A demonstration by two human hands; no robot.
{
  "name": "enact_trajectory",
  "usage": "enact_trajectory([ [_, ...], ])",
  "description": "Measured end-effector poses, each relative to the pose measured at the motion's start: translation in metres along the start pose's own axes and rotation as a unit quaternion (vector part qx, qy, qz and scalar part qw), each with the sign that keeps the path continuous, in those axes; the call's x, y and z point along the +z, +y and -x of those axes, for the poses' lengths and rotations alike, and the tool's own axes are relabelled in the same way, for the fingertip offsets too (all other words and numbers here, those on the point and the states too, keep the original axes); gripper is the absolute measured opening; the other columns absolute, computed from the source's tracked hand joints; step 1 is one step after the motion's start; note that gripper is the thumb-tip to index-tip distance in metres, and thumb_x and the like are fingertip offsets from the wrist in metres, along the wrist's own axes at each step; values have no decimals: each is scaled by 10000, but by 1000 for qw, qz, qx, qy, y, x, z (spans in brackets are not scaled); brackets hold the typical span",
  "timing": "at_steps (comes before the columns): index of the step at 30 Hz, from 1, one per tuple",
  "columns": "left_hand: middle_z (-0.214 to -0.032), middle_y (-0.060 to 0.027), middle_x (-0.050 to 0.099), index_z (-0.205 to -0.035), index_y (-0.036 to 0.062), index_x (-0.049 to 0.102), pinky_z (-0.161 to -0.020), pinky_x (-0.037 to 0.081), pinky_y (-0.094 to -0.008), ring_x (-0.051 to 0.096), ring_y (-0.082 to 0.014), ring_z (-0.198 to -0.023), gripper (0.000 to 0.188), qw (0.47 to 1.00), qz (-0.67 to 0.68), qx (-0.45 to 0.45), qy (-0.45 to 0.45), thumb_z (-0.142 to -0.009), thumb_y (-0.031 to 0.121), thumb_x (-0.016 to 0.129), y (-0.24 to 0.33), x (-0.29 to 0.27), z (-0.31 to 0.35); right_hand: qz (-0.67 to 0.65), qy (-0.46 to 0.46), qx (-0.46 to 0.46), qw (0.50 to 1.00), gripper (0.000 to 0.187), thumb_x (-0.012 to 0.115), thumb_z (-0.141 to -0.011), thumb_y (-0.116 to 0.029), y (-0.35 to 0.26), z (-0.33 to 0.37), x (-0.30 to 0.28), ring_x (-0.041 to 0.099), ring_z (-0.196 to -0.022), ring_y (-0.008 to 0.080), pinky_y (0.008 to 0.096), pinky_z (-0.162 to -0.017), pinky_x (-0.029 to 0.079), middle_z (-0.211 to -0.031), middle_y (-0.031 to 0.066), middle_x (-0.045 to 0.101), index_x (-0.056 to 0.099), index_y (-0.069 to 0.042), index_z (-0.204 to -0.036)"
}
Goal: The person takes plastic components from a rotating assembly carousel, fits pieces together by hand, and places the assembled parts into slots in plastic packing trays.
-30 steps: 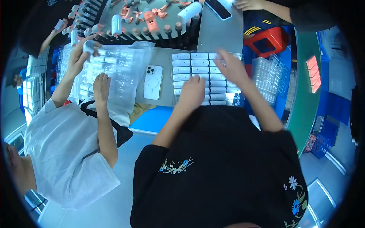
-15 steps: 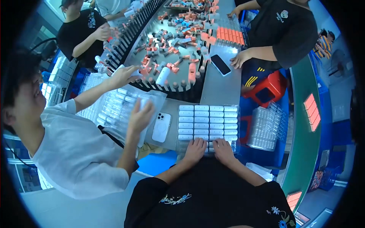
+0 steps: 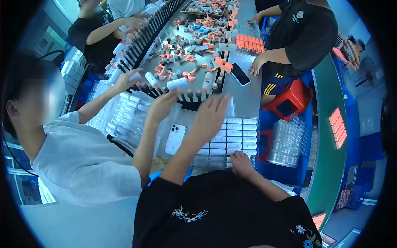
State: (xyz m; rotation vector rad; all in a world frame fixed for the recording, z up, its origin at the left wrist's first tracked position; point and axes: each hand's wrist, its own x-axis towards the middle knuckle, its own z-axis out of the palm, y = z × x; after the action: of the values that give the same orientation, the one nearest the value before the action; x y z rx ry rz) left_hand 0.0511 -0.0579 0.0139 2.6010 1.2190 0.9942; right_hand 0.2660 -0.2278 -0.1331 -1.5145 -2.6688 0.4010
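A clear plastic tray [image 3: 198,161] in front of me holds rows of white cylinders [image 3: 234,133], with two more in its near row. My left hand [image 3: 210,118] is raised over the tray's far left part, slightly blurred. A pale white cylinder [image 3: 230,108] shows at its right side, seemingly held between thumb and fingers; the thumb is hidden. My right hand [image 3: 242,164] keeps its bent fingers on the tray's near right part, beside the near-row cylinders. Beyond, upright pegs on a curved conveyor [image 3: 198,98] carry white and orange pieces.
A white phone [image 3: 175,139] lies left of the tray, a dark-screened phone [image 3: 240,74] farther off. On my left a person in white [image 3: 91,161] reaches to the conveyor. Stacked clear trays [image 3: 285,142] and a red stool [image 3: 291,99] stand right. Orange cylinders [image 3: 249,43] fill another tray.
My left hand has left the tray's near edge and moved up and forward; a pale cylinder now shows beside it. My right hand stays put. The neighbour's right hand moved toward the conveyor.
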Motion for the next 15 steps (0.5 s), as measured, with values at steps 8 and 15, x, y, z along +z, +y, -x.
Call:
enact_trajectory([
  [8,-1317,-119,609,-1349,42,535,-1022,490,-486,588,-315,-1237,507,989,-74,73,-101,-876,93,710,-86,-4,-104,-256,65,168,950,875,755,-923,-315,35,-56,-95,656,-1172,481,502,-996,547,-1395,327,574,281,-10,-1593],
  [15,-1428,-234,547,-1452,41,482,-1107,478,-497,500,-414,-1374,733,931,-101,-33,-349,-822,235,801,-130,3,-102,58,270,-33,960,751,750,-884,-162,88,-196,-228,597,-1226,419,499,-991,514,-1414,224,553,435,-232,-1562],
])
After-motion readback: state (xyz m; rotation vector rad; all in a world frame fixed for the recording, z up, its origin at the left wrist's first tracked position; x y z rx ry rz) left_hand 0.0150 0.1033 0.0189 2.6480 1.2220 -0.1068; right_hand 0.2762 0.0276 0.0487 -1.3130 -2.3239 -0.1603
